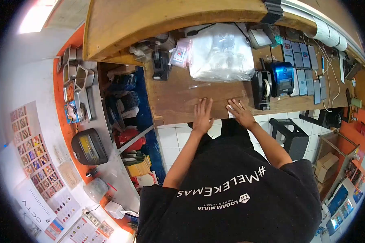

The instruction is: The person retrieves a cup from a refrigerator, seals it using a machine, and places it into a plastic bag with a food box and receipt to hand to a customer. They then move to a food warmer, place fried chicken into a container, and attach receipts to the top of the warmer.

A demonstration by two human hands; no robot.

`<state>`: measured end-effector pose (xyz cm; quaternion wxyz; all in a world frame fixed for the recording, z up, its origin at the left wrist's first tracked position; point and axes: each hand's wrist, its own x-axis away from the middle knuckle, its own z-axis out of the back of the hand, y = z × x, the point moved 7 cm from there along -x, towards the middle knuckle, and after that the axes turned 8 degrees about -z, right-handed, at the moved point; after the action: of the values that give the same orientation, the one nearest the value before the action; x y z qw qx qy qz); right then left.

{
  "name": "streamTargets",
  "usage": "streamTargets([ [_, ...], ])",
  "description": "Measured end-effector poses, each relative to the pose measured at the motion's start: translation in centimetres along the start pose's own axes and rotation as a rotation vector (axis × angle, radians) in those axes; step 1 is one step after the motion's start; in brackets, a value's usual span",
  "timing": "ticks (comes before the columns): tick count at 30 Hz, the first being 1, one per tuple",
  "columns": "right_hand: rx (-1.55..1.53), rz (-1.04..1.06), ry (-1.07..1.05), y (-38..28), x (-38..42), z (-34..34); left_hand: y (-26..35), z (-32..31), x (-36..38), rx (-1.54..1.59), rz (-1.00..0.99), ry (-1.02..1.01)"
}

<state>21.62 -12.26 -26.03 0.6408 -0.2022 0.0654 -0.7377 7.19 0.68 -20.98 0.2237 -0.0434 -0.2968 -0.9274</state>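
Note:
My left hand (202, 115) lies palm down on the brown wooden table (174, 99) near its front edge, with the fingers stretched out. To its right, my right hand (241, 114) also rests on the tabletop, fingers spread. A small white slip (230, 108) shows beside and partly under the right hand; its full shape is hidden. Beyond both hands lies a stack of clear plastic bags (221, 60). Nearest on the right stands a black tape dispenser (262, 91), with a blue and black printer (282, 79) beside it.
Several phones (301, 83) lie in rows on the right, near white cables (330, 81). A black dispenser (160, 65) and a pink packet (181, 52) sit at the back left. A wooden shelf (170, 14) overhangs the table. A black stool (294, 139) stands below right.

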Motion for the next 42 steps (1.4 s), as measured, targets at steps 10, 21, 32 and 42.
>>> streamTargets([
  [10, -0.419, -0.218, 0.241, -2.9, -7.1, 5.7, -6.4, 2.5, 11.2, 0.586, 0.179, 0.224],
  [21, 0.045, -0.121, 0.405, -7.4, -17.5, 3.6, -19.6, 3.0, 48.0, 0.774, 0.868, 0.851],
  [32, -0.578, 0.192, -0.112, -34.2, -31.4, 0.9, -26.3, 3.2, 58.1, 1.056, 1.121, 1.352],
  [42, -0.497, 0.193, -0.371, -39.3, -56.5, -9.5, -30.2, -0.7, 56.8, 1.051, 1.341, 0.705],
])
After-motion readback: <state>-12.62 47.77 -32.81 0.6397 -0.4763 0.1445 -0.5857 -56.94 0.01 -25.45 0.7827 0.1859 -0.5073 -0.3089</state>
